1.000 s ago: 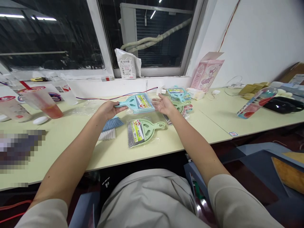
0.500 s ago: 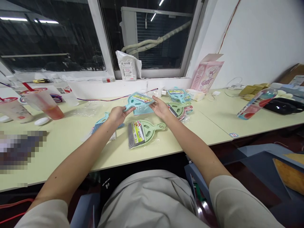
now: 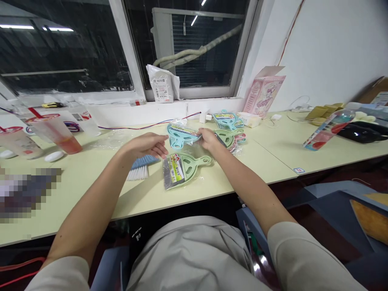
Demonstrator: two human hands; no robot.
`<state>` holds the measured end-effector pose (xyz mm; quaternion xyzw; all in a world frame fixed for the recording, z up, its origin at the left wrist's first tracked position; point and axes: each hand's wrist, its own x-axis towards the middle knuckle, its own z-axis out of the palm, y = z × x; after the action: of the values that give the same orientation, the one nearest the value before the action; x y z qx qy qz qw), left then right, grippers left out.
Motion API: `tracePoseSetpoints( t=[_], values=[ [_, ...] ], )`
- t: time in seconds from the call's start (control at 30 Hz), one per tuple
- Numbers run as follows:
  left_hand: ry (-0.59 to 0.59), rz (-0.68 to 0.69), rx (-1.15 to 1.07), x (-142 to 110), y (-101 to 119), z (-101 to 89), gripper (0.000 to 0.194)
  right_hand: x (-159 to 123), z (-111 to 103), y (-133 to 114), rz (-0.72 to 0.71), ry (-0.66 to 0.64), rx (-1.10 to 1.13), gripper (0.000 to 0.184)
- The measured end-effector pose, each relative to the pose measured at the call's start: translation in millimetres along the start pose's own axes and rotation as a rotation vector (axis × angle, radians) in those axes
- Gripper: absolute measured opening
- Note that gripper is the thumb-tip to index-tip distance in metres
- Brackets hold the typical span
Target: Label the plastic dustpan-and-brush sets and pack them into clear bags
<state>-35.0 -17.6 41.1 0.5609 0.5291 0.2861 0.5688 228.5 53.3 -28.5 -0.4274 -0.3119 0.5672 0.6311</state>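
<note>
My right hand [image 3: 208, 139] is closed on the edge of a blue dustpan [image 3: 178, 139] with a printed label and clear wrap, its handle pointing toward me. To its left, my left hand [image 3: 148, 145] is off the dustpan with its fingers apart. Beneath the left hand lies a blue and white brush [image 3: 141, 166], partly hidden by the forearm. A wrapped green dustpan-and-brush set [image 3: 184, 170] rests nearer the table's front edge. Just beyond my right hand are more wrapped sets, a green one [image 3: 230, 137] over a pinkish one and a blue one [image 3: 227, 120] behind.
Drink cups [image 3: 53, 131] and a white mouse-like object [image 3: 53, 156] stand on the left of the table [image 3: 266, 161]. At the back are a pink box [image 3: 264, 95] and a wrapped package [image 3: 163, 85] on the sill. A bottle [image 3: 327, 130] leans at right.
My left hand has let go of the blue dustpan's handle and moved left, opening. The dustpan has turned so its handle points toward me, held by my right hand alone.
</note>
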Motion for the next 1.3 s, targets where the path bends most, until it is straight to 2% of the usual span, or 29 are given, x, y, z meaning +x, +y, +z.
tracePoseSetpoints(
  t=[0.1, 0.13, 0.17, 0.2, 0.33, 0.37, 0.47, 0.57, 0.67, 0.77, 0.9, 1.0, 1.17, 1.3],
  values=[
    [0.364, 0.134, 0.040, 12.0, 0.6, -34.6, 0.037, -5.4, 1.7, -1.7, 0.034, -0.040, -0.057, 0.042],
    [0.447, 0.161, 0.017, 16.9, -1.5, -40.8, 0.036, -7.4, 2.5, -2.1, 0.042, -0.061, -0.076, 0.044],
    [0.483, 0.178, -0.028, 21.7, -4.8, -43.5, 0.035, -9.3, 3.3, -2.0, 0.045, -0.086, -0.093, 0.045],
    [0.455, 0.180, -0.089, 26.2, -9.0, -42.9, 0.035, -11.1, 4.1, -1.5, 0.043, -0.115, -0.109, 0.046],
    [0.107, 0.199, -0.355, 40.8, -28.7, -19.4, 0.032, -17.8, 8.2, 4.1, 0.022, -0.194, -0.173, 0.042],
    [0.084, 0.227, -0.389, 43.5, -32.6, -12.6, 0.028, -19.4, 9.5, 5.8, 0.018, -0.202, -0.187, 0.040],
    [0.172, 0.316, -0.445, 48.4, -39.2, 0.3, 0.025, -23.8, 14.1, 10.5, -0.007, -0.208, -0.182, 0.030],
    [0.259, 0.334, -0.453, 48.2, -40.4, 1.4, 0.030, -26.5, 17.5, 14.3, -0.051, -0.201, -0.159, 0.027],
    [0.280, 0.344, -0.440, 46.4, -41.4, -1.5, 0.027, -27.6, 18.2, 17.1, -0.096, -0.207, -0.170, 0.035],
    [0.285, 0.381, -0.427, 45.9, -43.7, -3.6, 0.024, -28.2, 17.1, 17.3, -0.120, -0.228, -0.173, 0.034],
    [0.292, 0.404, -0.421, 45.0, -45.1, -2.2, 0.021, -29.8, 15.7, 11.8, -0.063, -0.295, -0.160, 0.031],
    [0.355, 0.430, -0.433, 43.1, -44.4, 4.8, 0.012, -31.1, 15.2, 5.8, -0.035, -0.344, -0.153, 0.029],
    [0.466, 0.536, -0.462, 44.4, -46.4, 18.6, 0.010, -30.7, 13.2, -2.9, -0.060, -0.388, -0.141, 0.009],
    [0.523, 0.582, -0.418, 47.5, -49.6, 21.8, 0.011, -29.3, 13.4, -3.2, -0.047, -0.375, -0.156, 0.028]
  ],
)
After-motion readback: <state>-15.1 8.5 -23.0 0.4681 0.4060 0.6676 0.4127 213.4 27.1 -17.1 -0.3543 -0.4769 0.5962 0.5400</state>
